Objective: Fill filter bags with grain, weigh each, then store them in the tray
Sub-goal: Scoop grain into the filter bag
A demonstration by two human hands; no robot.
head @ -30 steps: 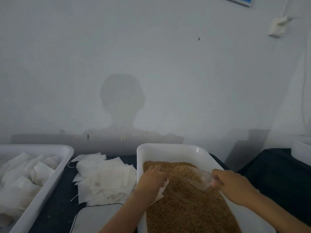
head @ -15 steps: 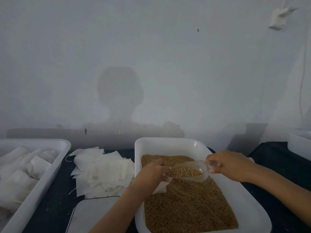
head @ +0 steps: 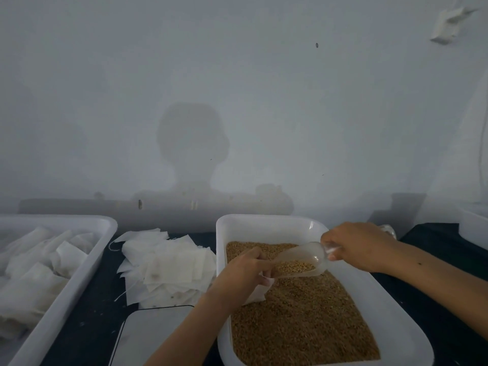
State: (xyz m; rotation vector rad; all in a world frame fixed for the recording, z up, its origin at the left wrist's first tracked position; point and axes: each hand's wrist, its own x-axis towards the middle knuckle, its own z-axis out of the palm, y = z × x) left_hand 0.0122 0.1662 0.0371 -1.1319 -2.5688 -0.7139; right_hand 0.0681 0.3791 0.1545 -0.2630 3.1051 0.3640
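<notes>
Head view: the left hand pinches a thin white paper filter bag by its upper edge, fingers curled on it, just above the loose brown grain that fills the white plastic tub at centre right. The right hand has its fingers clamped round the handle of a clear plastic scoop, which carries a small heap of grain and is tilted with its lip touching or just beside the bag's mouth; the mouth itself is hidden behind the left hand.

The bag looks light, limp and easy to crumple, so it is best held at the rim on both sides to keep it gaping. The grain will likely run freely and scatter if poured fast.

A stack of flat empty white filter bags lies on the dark counter to the left. Further left, a white plastic tray holds many filled bags. A pale flat scale platform sits near, between tray and tub.
</notes>
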